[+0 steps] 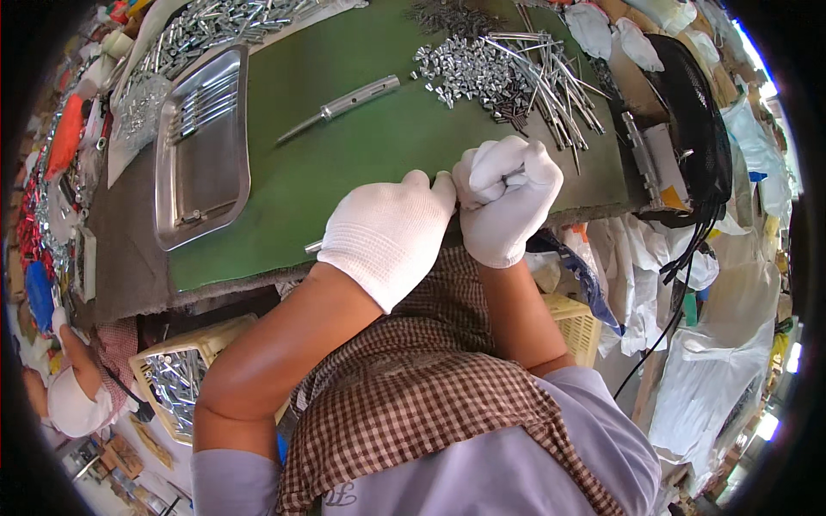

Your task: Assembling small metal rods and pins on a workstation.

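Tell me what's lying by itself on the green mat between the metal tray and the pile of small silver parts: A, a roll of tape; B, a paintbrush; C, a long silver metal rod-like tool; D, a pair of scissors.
C: a long silver metal tool lies alone on the green mat, between the metal tray and the pile of small silver parts.

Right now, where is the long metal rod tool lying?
In the head view, the metal rod tool lies alone on the green mat, between the steel tray on the left and the pile of small metal sleeves.

Daylight is bright and even around my hands (447, 219); glare whitens my gloves, and edges beyond them bend and darken.
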Motion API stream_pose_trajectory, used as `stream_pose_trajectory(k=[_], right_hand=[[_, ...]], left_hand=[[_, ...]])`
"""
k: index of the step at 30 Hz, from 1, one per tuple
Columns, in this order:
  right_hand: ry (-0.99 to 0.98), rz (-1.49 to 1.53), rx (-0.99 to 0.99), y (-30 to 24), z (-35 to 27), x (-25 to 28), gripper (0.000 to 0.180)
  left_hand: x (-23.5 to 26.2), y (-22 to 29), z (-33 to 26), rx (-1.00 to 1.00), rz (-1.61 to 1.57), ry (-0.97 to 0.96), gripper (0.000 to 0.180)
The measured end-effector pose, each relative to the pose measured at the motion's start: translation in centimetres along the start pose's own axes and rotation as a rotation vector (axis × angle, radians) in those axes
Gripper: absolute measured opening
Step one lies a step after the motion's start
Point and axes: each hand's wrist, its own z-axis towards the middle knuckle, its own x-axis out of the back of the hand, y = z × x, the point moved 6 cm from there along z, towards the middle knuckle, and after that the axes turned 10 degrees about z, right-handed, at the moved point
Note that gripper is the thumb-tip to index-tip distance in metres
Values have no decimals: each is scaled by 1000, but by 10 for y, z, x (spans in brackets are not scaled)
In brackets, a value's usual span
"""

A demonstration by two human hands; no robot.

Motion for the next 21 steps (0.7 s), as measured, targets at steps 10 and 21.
stream_pose_trajectory(k=[10, 21], right_hand=[[-242, -1213, -4, -44, -14, -3, 12], [-524, -1470, 20, -31, -13, -2, 12]], left_hand=[[-6, -1, -7, 70, -71, 52, 32], [2, -5, -20, 102, -39, 93, 35]])
